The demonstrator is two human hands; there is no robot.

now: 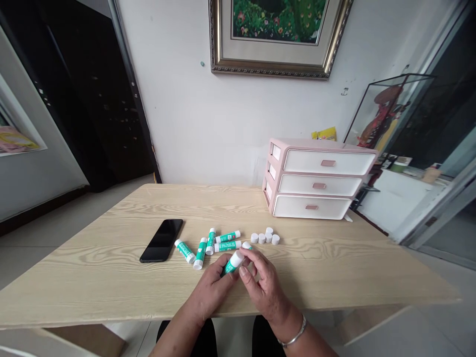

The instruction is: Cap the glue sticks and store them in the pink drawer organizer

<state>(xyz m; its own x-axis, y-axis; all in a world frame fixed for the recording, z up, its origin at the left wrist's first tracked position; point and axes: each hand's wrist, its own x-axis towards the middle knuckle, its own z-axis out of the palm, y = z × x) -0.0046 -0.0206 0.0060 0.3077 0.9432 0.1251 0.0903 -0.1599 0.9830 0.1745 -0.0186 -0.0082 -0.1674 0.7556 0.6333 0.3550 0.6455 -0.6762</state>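
My left hand (214, 283) is closed around a green and white glue stick (231, 264), its white end tilted up to the right. At that end, the thumb and fingers of my right hand (267, 282) pinch it from the side. Several more glue sticks (227, 246) lie on the table just beyond my hands, one of them (247, 245) partly hidden behind my right fingers. To the right of these, a small group of white caps (262, 238) stands on the wood.
A black phone (162, 241) lies left of the glue sticks on the wooden table (111, 277). A pink and white drawer unit (320, 186) stands at the back right, a yellow packet (325, 134) behind its top. A framed picture (271, 67) hangs on the wall.
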